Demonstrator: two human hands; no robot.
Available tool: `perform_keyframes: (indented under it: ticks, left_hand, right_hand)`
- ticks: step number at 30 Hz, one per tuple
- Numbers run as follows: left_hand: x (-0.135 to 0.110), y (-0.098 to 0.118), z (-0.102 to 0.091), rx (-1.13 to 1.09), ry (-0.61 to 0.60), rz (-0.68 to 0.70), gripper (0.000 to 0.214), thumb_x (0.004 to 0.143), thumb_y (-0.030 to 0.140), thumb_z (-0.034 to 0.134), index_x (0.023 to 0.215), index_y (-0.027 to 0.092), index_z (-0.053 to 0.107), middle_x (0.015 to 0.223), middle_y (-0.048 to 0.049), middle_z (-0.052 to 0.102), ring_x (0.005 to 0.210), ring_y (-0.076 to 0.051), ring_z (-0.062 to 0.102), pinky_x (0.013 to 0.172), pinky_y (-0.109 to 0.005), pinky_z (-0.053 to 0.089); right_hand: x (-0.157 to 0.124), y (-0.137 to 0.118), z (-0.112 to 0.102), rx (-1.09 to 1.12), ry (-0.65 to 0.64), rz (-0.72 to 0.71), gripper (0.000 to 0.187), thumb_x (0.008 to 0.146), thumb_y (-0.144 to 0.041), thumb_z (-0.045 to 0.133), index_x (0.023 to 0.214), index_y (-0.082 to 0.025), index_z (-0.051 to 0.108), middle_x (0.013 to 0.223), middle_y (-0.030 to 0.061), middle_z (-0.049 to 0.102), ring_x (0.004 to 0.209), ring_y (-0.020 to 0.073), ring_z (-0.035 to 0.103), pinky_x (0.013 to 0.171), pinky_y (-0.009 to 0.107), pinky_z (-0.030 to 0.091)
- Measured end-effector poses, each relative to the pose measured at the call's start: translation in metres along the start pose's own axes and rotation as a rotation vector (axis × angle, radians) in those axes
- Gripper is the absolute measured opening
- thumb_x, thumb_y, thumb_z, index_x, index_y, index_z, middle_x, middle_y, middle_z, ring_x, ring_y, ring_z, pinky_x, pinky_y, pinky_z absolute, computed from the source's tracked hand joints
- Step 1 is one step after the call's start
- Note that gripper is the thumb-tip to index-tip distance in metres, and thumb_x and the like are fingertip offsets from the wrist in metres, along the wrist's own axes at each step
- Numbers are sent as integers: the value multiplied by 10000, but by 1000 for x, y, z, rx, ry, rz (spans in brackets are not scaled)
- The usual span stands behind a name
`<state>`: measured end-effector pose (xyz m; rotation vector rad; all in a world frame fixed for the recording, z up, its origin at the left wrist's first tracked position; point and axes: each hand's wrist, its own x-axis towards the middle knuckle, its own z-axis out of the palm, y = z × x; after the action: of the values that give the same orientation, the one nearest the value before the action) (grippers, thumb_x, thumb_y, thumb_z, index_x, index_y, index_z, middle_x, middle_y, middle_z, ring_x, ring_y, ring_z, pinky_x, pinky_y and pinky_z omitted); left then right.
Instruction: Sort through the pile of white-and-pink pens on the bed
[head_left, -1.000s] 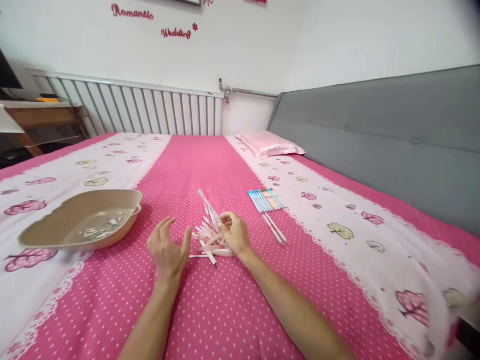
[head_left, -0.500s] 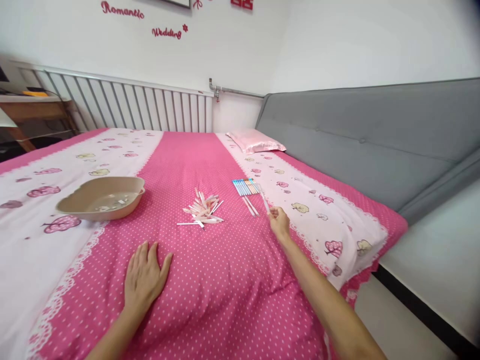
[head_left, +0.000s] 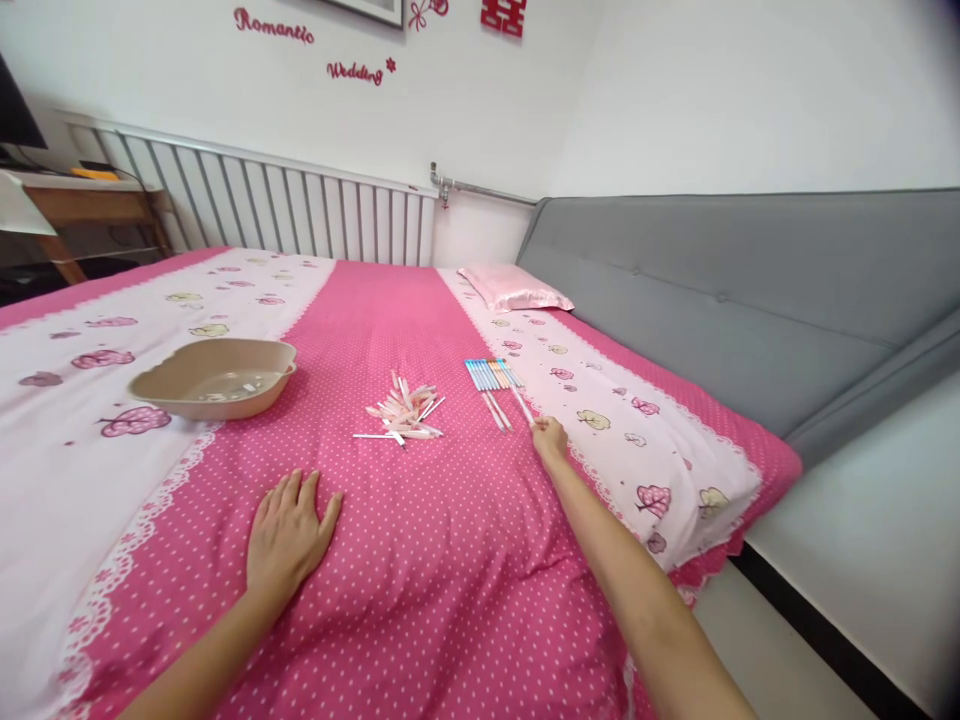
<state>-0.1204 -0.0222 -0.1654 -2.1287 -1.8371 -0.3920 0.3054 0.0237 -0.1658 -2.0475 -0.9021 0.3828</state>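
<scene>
My right hand [head_left: 550,438] pinches the near end of a slim pale pen [head_left: 523,404], tilted toward a row of pens. That row [head_left: 487,374], blue at the left and orange-brown toward the right, lies side by side on the pink dotted bedspread [head_left: 420,580]. Two pinkish-white pens [head_left: 496,411] extend below it, left of the held one. To the left is a loose heap of pink and white pens [head_left: 405,410], their details too small to make out. Palm down, my left hand [head_left: 291,530] rests on the bedspread with its fingers stretched out, holding nothing.
A beige plastic basin [head_left: 225,408] with small pale pieces inside stands at the left. Farther back lie a pink pillow [head_left: 517,288] and a white radiator [head_left: 300,210]. A grey padded headboard [head_left: 720,260] runs along the right; a wooden desk [head_left: 97,205] is far left.
My right hand has moved slightly left, bringing the held pen's far end to the right end of the row. My left hand stays flat. The camera view has shifted a little.
</scene>
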Motion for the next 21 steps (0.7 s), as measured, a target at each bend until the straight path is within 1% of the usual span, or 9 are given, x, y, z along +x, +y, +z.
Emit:
perform_keyframes:
  ticks: [4, 9, 21]
  left_hand:
    - [1, 0, 2, -14, 10, 2, 660, 859, 510, 240, 1264, 54, 491, 1306, -193, 499, 1218, -307, 437, 1040, -414, 273]
    - [1, 0, 3, -31, 37, 6, 658, 860, 502, 223, 1254, 51, 495, 1296, -196, 501, 1209, -312, 435, 1030, -420, 282]
    - [1, -1, 1, -39, 22, 1, 657, 860, 502, 221, 1259, 55, 490, 1301, -190, 493, 1214, -310, 426, 1034, -422, 276]
  right_hand:
    - [4, -4, 13, -49, -13, -7, 306, 886, -326, 524, 1149, -170, 540, 1161, 83, 560, 972, 192, 579, 820, 400, 500]
    - [2, -6, 24, -116, -22, -32, 304, 887, -327, 523, 1146, -169, 542, 1158, 82, 562, 970, 192, 579, 821, 400, 500]
    - [-2, -4, 28, -220, -26, -116, 303, 887, -328, 522, 1142, -166, 543, 1146, 81, 568, 961, 189, 583, 816, 398, 502]
